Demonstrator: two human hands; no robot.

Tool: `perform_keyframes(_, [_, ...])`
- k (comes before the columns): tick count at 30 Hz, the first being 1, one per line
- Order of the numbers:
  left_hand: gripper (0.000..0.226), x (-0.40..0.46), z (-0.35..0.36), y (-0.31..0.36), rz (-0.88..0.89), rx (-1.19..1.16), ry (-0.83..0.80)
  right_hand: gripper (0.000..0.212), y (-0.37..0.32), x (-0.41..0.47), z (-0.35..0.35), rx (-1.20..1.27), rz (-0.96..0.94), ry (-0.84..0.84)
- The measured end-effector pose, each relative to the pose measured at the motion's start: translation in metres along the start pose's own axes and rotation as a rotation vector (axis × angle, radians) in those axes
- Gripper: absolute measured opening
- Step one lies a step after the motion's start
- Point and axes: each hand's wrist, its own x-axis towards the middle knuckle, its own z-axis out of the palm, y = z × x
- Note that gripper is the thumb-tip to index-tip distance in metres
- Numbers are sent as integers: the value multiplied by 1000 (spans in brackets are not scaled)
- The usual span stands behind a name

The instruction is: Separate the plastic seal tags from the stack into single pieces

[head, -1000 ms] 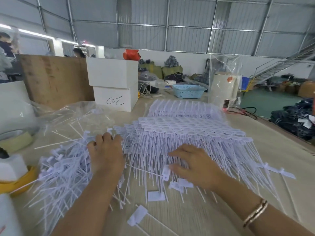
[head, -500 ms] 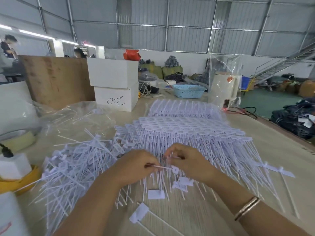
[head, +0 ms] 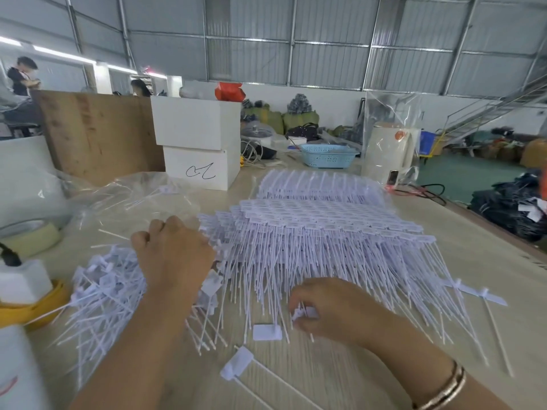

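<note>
White plastic seal tags point(head: 319, 241) lie fanned in a stack on the surface point(head: 488, 261) just beyond my hands. My left hand point(head: 174, 255) is knuckles-up, fingers curled over the loose tag pile point(head: 100, 291) at the stack's left edge; I cannot tell its grasp. My right hand point(head: 331, 309) pinches a single tag point(head: 299, 313) at the stack's near edge. Bare surface opens nearer me and to the right

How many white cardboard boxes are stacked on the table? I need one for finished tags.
2: the upper box sits on the lower, scribble-marked box, at the table's far left. Others may be hidden.
</note>
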Motion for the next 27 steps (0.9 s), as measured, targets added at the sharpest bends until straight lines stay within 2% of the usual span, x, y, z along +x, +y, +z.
perform_keyframes(1, [21, 0, 1, 0, -16, 42, -35, 20, -2, 1, 2, -5, -17, 23])
perform_keyframes(3, [21, -2, 5, 2, 77, 37, -23, 15, -3, 3, 5, 81, -29, 63])
perform_keyframes(5, [30, -3, 4, 9, 337, -198, 8, 10, -6, 6, 6, 262, 10, 106])
perform_keyframes(6, [34, -5, 1, 13, 475, -399, -101, 7, -8, 8, 5, 382, 52, 137])
perform_keyframes(7, [36, -10, -2, 17, 575, -567, -314, 4, -10, 9, 4, 510, 103, 177])
perform_keyframes(8, [36, -15, -2, 22, 641, -618, -557, 3, -12, 11, 2, 627, 157, 235])
perform_keyframes(10, [21, -24, 3, 29, 697, -522, -909, 2, -15, 13, -2, 809, 262, 355])
perform_keyframes(11, [12, -26, 6, 30, 705, -468, -987, 2, -16, 13, -5, 871, 302, 395])
perform_keyframes(15, [30, -25, 8, 30, 723, -422, -1084, 6, -23, 11, -18, 880, 364, 394])
perform_keyframes(18, [24, -26, 3, 31, 726, -429, -1188, 9, -30, 12, -28, 668, 352, 361])
perform_keyframes(20, [17, -27, 1, 31, 727, -470, -1184, 12, -35, 14, -36, 547, 333, 367])
perform_keyframes(23, [14, -27, -4, 31, 695, -495, -1139, 14, -56, 23, -52, 534, 236, 374])
perform_keyframes(27, [5, -31, -12, 33, 655, -435, -1240, 8, -100, 48, -58, 589, -28, 424])
